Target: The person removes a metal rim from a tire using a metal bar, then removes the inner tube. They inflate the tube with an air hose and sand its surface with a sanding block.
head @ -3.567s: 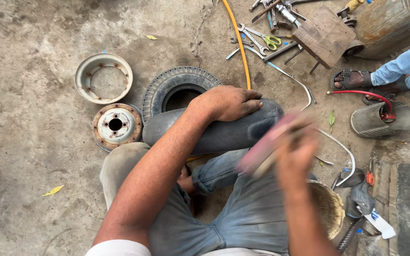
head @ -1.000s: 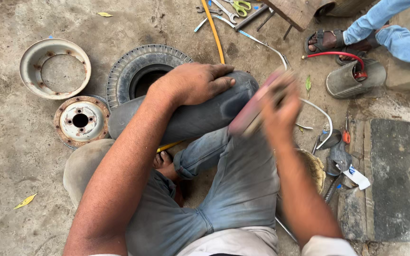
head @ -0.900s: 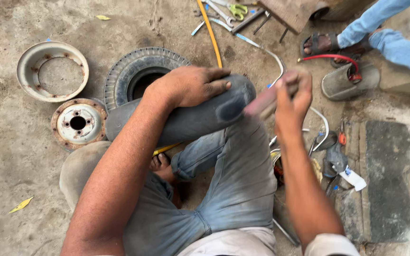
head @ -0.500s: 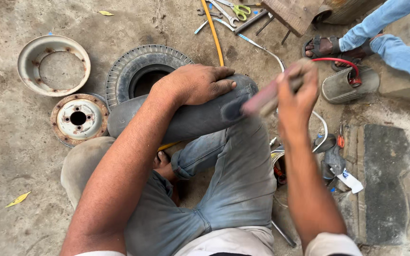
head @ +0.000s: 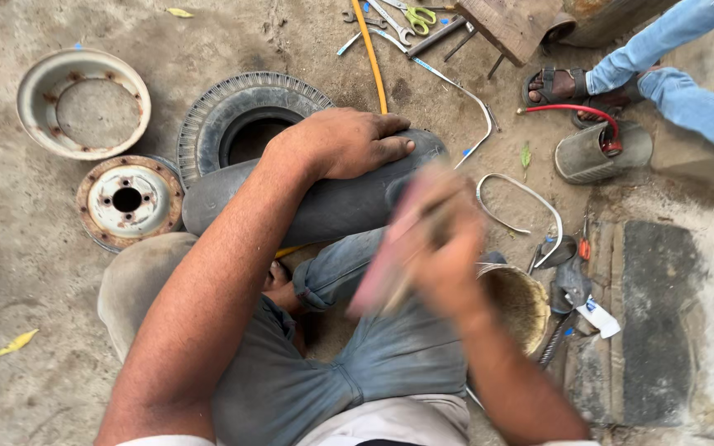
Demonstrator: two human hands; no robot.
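A black rubber inner tube (head: pixel 316 206) lies folded across my raised knee. My left hand (head: pixel 349 142) presses flat on top of it, fingers spread toward the right. My right hand (head: pixel 440 248) is motion-blurred just right of the tube's end and grips a flat pinkish strip-like tool (head: pixel 386 256); the blur hides what kind of tool it is. I sit on the ground in blue jeans (head: pixel 373 355), one bare foot tucked under.
A small tyre (head: pixel 208 107), a rusty wheel hub (head: pixel 128 201) and a rim half (head: pixel 83 102) lie at left. Spanners, green-handled scissors (head: pixel 416 16), an orange hose (head: pixel 371 58), bent wire (head: pixel 522 198), a metal can (head: pixel 597 153), a bowl (head: pixel 522 301). Another person's sandalled foot (head: pixel 559 83) at top right.
My right hand with the pinkish tool has swept back from the tube's far end toward my body and lower. My left hand stays pressed on the tube.
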